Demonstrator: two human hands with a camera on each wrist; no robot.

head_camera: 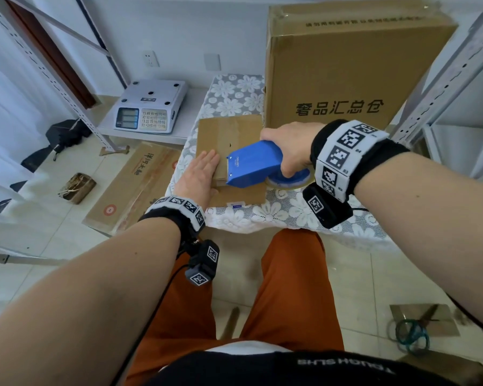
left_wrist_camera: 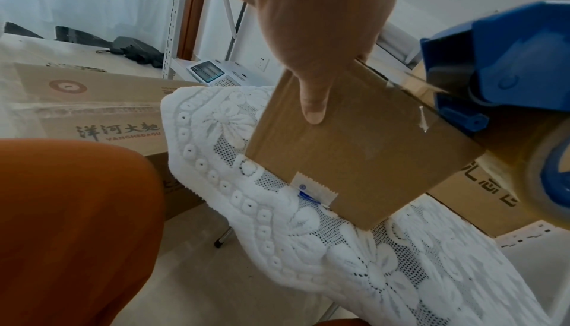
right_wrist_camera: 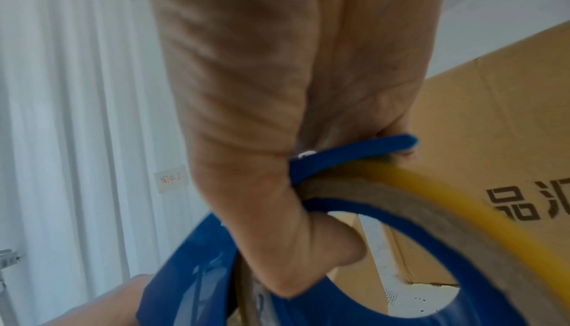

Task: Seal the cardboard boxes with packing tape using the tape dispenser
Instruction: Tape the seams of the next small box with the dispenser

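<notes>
A small flat cardboard box (head_camera: 229, 135) lies on the lace-covered table (head_camera: 276, 215). My left hand (head_camera: 198, 174) presses flat on its left part, fingers straight; in the left wrist view the thumb (left_wrist_camera: 313, 102) lies on the box (left_wrist_camera: 354, 151). My right hand (head_camera: 287, 146) grips the blue tape dispenser (head_camera: 251, 165), whose front end rests on the box beside my left hand. In the left wrist view, clear tape runs from the dispenser (left_wrist_camera: 499, 68) onto the box. The right wrist view shows my fingers curled through the dispenser's ring (right_wrist_camera: 354, 158) and the tape roll (right_wrist_camera: 431, 199).
A large printed carton (head_camera: 346, 71) stands at the table's back right. A weighing scale (head_camera: 151, 107) sits on a low shelf to the left. A long carton (head_camera: 134, 185) lies on the floor. Scissors (head_camera: 418, 327) lie on the floor at right. Metal racks flank both sides.
</notes>
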